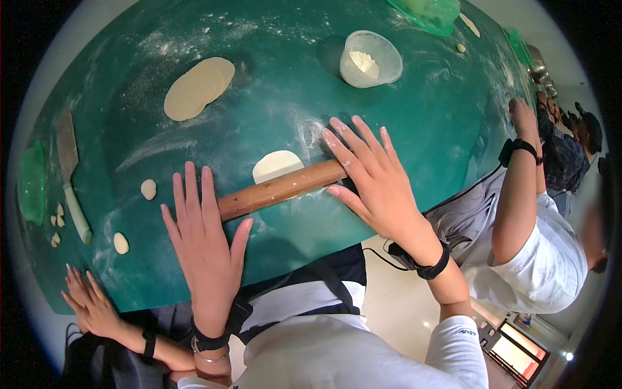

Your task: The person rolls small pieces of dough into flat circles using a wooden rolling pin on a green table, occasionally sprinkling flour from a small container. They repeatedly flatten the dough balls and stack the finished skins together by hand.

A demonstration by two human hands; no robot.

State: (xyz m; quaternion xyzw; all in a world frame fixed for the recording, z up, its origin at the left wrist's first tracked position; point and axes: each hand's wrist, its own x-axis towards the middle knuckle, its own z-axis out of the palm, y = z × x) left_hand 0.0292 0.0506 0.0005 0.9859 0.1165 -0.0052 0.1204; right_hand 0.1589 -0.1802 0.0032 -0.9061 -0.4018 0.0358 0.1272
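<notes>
Left hand (207, 240) and right hand (376, 188) are open, palms down, fingers extended; neither grips. Left hand bears on the left end of the wooden rolling pin (278, 190); right hand bears on its right end, thumb split from the fingers.

Layout on the green worktop (278, 117), left to right:

- Green plastic container (32, 185), at the far left edge.
- Small pale pieces (60, 217), beside the knife (67, 146), whose pale green handle points toward the near edge.
- Two small dough pieces (121, 243), (148, 189), apart from each other, left of the left hand.
- Overlapping rolled dough rounds (194, 91), beyond the left hand.
- Dough disc (278, 164), between the hands, its near part under the pin.
- Clear plastic tub (396, 63) holding white flour (364, 63), beyond the right hand.

Other people's hands rest at the worktop's left (94, 311) and right (523, 117) sides.

Assessment: rolling of the disc appears in progress; its final thickness cannot be judged. Further rolling calls for even pressure from both palms and the pin centred over the disc. Uneven pressure could thin one side; insufficient flour could cause sticking.
</notes>
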